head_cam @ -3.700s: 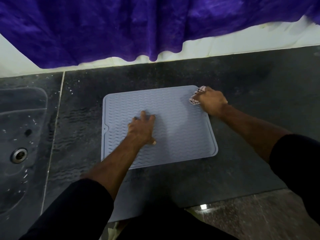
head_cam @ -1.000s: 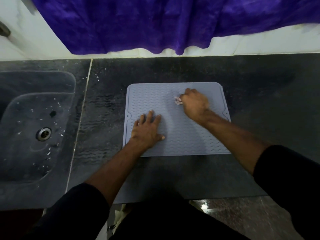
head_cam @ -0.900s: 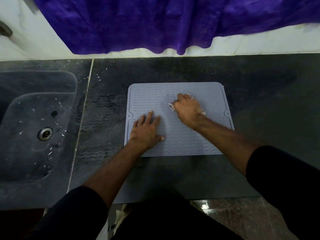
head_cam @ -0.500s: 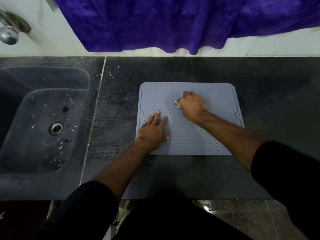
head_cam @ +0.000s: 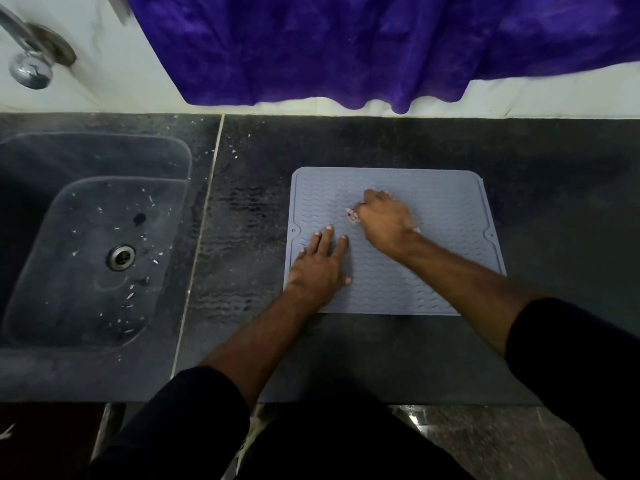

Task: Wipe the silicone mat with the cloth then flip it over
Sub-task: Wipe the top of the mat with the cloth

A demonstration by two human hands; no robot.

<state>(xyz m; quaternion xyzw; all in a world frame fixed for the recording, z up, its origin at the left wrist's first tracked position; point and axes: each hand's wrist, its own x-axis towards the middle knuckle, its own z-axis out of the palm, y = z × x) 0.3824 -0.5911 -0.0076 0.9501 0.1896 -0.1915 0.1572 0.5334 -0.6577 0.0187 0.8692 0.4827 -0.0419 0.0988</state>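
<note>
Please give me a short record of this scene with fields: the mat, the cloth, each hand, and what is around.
mat: grey silicone mat lying flat on the dark counter, ribbed side up
cloth: small cloth, mostly hidden under the right hand
left hand: left hand pressed flat on the mat, fingers straight
right hand: right hand gripping the cloth on the mat
surroundings: sink at the left, tap, purple fabric behind

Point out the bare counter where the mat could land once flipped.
Bare dark counter lies right of the silicone mat, out to the frame edge, and a strip runs between mat and purple cloth. Left, a narrower wet band reaches the sink. The mat itself is crowded: left hand flat, right hand gripping the cloth.
</note>
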